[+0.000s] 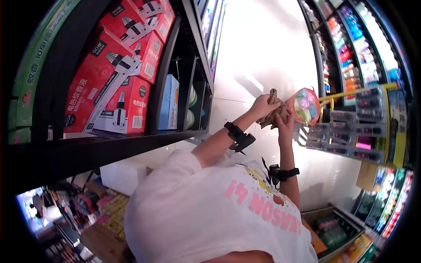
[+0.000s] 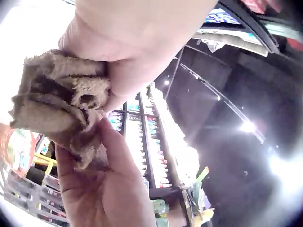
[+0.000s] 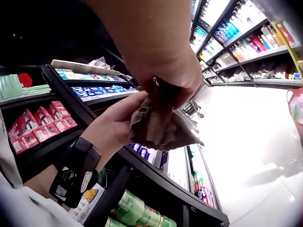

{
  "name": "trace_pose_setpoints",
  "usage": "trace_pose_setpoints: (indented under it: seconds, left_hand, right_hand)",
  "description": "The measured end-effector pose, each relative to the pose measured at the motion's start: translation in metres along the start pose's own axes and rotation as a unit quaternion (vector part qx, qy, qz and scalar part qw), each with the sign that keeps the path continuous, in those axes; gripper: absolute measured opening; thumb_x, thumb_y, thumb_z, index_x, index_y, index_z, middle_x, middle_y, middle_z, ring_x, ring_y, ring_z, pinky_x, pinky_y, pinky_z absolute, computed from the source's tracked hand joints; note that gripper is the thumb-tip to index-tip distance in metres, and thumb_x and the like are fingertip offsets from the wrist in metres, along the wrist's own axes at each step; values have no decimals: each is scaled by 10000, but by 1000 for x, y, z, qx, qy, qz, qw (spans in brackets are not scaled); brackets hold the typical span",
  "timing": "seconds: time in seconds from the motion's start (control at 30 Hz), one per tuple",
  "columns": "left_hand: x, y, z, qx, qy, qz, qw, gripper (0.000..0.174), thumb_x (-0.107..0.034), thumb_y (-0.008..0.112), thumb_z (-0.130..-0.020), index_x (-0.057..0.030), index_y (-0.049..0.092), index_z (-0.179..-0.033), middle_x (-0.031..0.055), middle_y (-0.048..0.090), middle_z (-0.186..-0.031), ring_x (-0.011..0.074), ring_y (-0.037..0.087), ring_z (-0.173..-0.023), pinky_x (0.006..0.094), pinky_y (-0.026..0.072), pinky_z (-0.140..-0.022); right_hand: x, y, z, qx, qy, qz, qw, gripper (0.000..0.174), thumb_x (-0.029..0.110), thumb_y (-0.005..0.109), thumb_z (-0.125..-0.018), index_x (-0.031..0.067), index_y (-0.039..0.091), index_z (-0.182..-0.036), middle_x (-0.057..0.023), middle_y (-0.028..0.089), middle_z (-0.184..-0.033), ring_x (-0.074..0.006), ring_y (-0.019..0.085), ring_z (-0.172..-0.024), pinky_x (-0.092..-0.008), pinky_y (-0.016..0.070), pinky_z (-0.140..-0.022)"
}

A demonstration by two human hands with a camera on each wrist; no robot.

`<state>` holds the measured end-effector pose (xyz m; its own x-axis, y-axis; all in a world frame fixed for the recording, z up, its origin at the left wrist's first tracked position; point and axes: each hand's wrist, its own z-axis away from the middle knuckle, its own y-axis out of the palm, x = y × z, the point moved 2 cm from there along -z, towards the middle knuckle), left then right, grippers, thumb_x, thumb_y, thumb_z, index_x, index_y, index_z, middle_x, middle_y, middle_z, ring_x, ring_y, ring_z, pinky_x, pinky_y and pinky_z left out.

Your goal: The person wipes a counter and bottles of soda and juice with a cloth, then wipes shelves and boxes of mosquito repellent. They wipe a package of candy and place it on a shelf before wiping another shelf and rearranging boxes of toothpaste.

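Note:
A crumpled brown cloth [image 1: 275, 110] with a fuzzy surface is bunched up in front of the white shirt, above the pale floor. My left hand [image 1: 262, 106] grips it from the left side. From the near right, my right hand [image 1: 285, 126] pinches its lower part between thumb and fingers. In the left wrist view the cloth [image 2: 52, 106] shows several folds, with the right thumb pressed against one edge. The right wrist view shows the cloth [image 3: 163, 130] hanging below the right palm; some fingers of both hands are hidden by it.
Red boxes [image 1: 103, 79] fill a black shelf [image 1: 175, 136] at the left. Right of the hands are a red-rimmed container of colourful packets [image 1: 305, 106] and a yellow-framed rack [image 1: 351, 127] of clear packages. Bottle shelves [image 1: 351, 48] stand farther back, beyond the glossy floor [image 1: 263, 52].

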<state>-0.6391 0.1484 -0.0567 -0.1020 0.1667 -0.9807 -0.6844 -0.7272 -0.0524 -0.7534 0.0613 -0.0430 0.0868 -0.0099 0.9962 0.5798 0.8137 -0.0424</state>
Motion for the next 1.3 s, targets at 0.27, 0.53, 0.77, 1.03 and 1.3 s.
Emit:
trace_pose_setpoints:
  seconds: [0.27,0.53,0.77,1.03,1.3]
  left_hand:
    - [8,-65,-11,-262,33,-53,963,412,-231,660,-779,-10,455,-1059,144,571,-923,206,562,-859,318,453,-744]
    - [4,-100,-33,-436,33,-27,899,479,-32,592,-793,-20,404,-1233,140,512,-1170,209,470,-1120,311,373,-930]
    - [-55,-93,-39,-437,115,127,883,392,-288,477,-922,-44,483,-1228,52,511,-1185,110,442,-1095,255,341,-930]
    - [-42,-95,17,-570,85,189,795,526,-326,464,-923,-86,315,-1366,55,386,-1339,139,384,-1203,285,285,-1011]
    - [-2,-174,34,-627,-7,109,771,503,-418,375,-931,-71,412,-1293,105,446,-1287,191,412,-1190,297,289,-1005]
  right_hand:
    - [-2,32,-89,144,66,-84,984,345,56,556,-839,79,443,-1165,-61,572,-854,-89,524,-699,-209,428,-577]
    - [8,84,-198,361,18,-86,929,415,17,547,-827,40,422,-1223,-86,469,-1141,-162,456,-1049,-272,399,-884]
    - [68,152,-252,531,-300,49,791,435,13,593,-776,54,523,-1204,-164,497,-1159,-277,513,-1056,-322,439,-860]
    - [45,235,-193,592,-401,-3,699,355,5,539,-745,24,583,-1096,-226,539,-1105,-375,522,-1042,-378,425,-897]
    - [17,301,-157,621,-409,25,668,532,-4,491,-742,17,401,-1266,-245,467,-1210,-396,468,-1116,-387,390,-945]
